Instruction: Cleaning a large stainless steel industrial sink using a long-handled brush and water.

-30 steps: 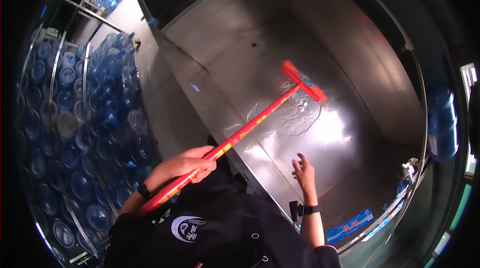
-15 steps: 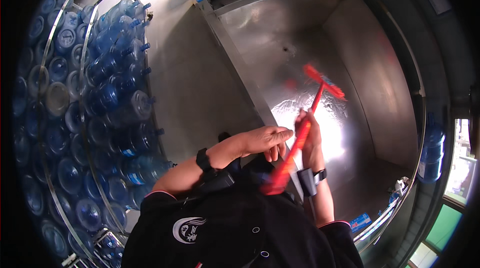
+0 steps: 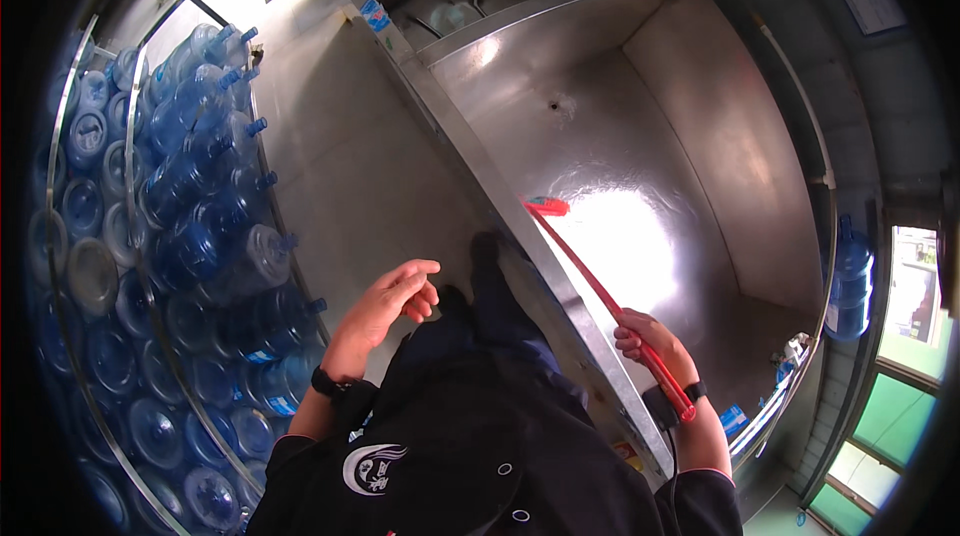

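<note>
My right hand [image 3: 652,341] is closed around the long red handle of a brush [image 3: 575,259]. The handle's end sticks out past my wrist, while the brush head [image 3: 550,206] lies beside the near-left rim of a stainless steel basin [image 3: 730,151]. Held off to the left, in front of my body, my left hand [image 3: 395,298] has loosely bent fingers and nothing in it. Wet streaks and a strong glare show on the basin floor; its drain hole is farther back.
Racks of large blue water bottles [image 3: 205,201] fill the left side, some necks sticking out toward the walkway. A metal ledge [image 3: 480,171] runs between the basin and the grey floor [image 3: 370,136]. Another blue bottle [image 3: 850,281] stands beyond the basin's right side.
My left hand has moved away from the brush, to the left. My right hand has come back nearer my body, and the brush head has swung left to the basin's rim.
</note>
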The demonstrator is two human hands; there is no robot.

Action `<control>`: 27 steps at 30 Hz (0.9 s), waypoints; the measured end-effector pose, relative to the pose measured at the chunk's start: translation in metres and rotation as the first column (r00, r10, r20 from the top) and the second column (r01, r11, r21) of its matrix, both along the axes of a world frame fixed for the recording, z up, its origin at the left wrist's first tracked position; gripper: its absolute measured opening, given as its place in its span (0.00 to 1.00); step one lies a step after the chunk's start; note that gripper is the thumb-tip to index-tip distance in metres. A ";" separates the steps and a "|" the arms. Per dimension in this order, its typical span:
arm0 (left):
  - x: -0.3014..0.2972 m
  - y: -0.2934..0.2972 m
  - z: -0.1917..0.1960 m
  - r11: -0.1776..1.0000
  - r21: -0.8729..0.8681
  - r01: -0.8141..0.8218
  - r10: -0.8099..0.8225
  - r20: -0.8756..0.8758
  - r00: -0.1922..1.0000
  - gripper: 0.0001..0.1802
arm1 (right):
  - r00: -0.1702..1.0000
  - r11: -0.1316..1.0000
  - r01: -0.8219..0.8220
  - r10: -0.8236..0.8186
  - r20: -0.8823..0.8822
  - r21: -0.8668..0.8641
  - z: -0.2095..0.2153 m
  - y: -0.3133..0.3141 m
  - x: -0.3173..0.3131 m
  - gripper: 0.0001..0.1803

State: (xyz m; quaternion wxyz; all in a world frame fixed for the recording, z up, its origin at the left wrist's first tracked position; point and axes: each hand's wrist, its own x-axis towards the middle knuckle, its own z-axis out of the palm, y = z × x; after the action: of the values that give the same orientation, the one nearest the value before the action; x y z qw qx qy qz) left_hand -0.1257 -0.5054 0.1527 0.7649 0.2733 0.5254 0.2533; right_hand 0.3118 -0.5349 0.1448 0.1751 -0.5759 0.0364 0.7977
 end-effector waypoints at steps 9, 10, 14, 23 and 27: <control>0.009 0.071 0.030 0.994 0.076 -0.077 0.087 -0.150 0.985 0.20 | 0.997 0.960 -0.031 0.009 0.080 0.277 -0.101 0.131 -0.057 0.06; 0.006 0.071 0.033 0.989 0.083 -0.121 0.134 -0.180 0.974 0.19 | 0.996 0.957 -0.010 -0.016 0.087 0.292 -0.104 0.140 -0.056 0.06; 0.004 0.084 0.038 0.976 0.053 -0.211 0.218 -0.223 0.950 0.18 | 0.987 0.954 0.087 -0.121 0.101 0.287 -0.101 0.155 -0.036 0.09; -0.011 0.122 0.029 0.986 0.002 -0.167 0.165 -0.194 0.967 0.18 | 0.754 0.740 0.657 -0.641 -0.146 0.146 -0.032 0.084 0.041 0.06; -0.037 0.139 0.033 0.990 0.018 -0.141 0.142 -0.209 0.968 0.18 | 0.797 0.894 0.389 -0.447 0.405 0.222 -0.012 0.074 0.009 0.06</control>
State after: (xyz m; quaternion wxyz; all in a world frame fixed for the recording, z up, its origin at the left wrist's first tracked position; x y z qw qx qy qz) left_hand -0.1625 -0.3660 0.1853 0.6847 0.2615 0.6211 0.2776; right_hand 0.3207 -0.4606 0.1326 0.3870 -0.7081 0.0709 0.5864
